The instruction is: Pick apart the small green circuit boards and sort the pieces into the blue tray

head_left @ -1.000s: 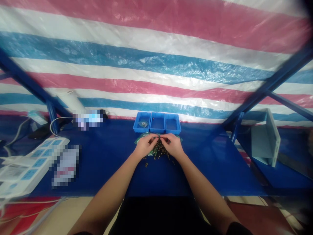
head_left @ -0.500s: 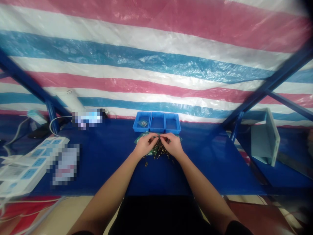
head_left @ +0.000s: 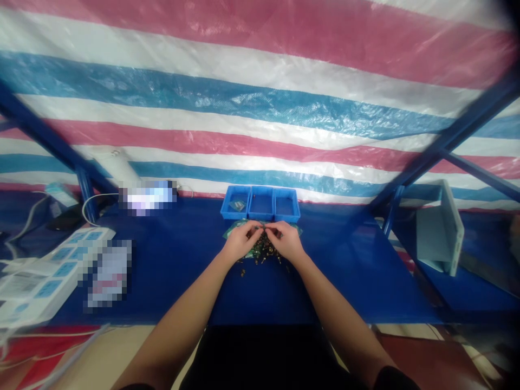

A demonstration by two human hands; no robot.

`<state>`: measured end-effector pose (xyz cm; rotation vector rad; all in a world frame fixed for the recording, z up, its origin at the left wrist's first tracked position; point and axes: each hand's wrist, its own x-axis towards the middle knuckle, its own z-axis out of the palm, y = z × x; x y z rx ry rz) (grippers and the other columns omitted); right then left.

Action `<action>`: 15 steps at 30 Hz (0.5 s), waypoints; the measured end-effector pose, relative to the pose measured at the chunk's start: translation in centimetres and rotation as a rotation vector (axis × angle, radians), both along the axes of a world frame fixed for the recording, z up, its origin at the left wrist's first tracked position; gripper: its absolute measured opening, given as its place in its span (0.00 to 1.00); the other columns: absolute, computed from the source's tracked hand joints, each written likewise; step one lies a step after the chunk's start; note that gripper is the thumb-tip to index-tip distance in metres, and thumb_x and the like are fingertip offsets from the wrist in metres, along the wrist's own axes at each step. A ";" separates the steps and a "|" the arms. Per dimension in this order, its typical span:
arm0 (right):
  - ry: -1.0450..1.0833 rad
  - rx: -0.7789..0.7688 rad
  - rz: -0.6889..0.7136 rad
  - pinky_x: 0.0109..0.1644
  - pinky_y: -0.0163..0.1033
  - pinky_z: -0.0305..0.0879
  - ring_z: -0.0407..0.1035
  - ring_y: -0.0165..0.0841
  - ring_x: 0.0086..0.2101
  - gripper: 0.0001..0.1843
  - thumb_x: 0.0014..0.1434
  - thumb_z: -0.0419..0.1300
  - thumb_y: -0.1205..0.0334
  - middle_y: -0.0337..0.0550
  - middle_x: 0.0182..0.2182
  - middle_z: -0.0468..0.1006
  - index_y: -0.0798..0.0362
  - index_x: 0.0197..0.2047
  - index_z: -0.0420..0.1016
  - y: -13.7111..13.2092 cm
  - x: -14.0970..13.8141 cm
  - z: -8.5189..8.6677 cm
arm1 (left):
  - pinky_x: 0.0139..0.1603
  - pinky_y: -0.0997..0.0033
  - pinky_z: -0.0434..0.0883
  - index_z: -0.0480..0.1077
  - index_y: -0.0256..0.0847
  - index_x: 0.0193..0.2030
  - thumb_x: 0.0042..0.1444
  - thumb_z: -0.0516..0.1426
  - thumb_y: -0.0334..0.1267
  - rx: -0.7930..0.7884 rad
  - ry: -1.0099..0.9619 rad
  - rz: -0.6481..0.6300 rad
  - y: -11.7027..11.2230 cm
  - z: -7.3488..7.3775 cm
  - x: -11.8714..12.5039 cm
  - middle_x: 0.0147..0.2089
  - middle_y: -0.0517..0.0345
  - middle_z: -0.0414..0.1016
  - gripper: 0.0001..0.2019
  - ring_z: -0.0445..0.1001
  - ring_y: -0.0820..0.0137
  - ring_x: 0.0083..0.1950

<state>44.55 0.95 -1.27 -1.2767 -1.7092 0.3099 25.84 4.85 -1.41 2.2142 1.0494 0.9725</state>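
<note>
My left hand (head_left: 242, 239) and my right hand (head_left: 285, 240) meet fingertip to fingertip over a heap of small brass-coloured screw-like parts (head_left: 265, 252). Both hands are closed in a pinch; whatever lies between the fingertips is too small to make out. Under the heap and the hands spreads a green-tinted plastic bag (head_left: 228, 229), partly covered. A few loose parts (head_left: 242, 272) lie on the blue table just in front. Right behind my hands stand three joined blue bins (head_left: 261, 201). The left bin holds a small clear packet (head_left: 238, 206), and a tiny piece sits in the middle one.
A white power strip (head_left: 60, 271) with cables lies on the left of the blue table (head_left: 174, 271), beside a blurred-out packet (head_left: 109, 276). Behind it is a blurred-out bright object (head_left: 148, 197). A grey-white stand-like panel (head_left: 441, 233) stands at the right. Striped sheeting (head_left: 260, 135) hangs behind.
Almost nothing differs. My hands stay pinched together over the heap, with at most a slight shift of the fingers.
</note>
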 end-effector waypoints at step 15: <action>0.005 -0.005 0.026 0.35 0.37 0.71 0.72 0.33 0.31 0.10 0.59 0.59 0.62 0.43 0.32 0.80 0.49 0.43 0.80 0.1 0.0 -0.4 | 0.32 0.74 0.68 0.72 0.43 0.47 0.64 0.53 0.45 0.024 0.001 0.004 0.1 -0.1 -0.1 0.26 0.63 0.72 0.12 0.71 0.73 0.27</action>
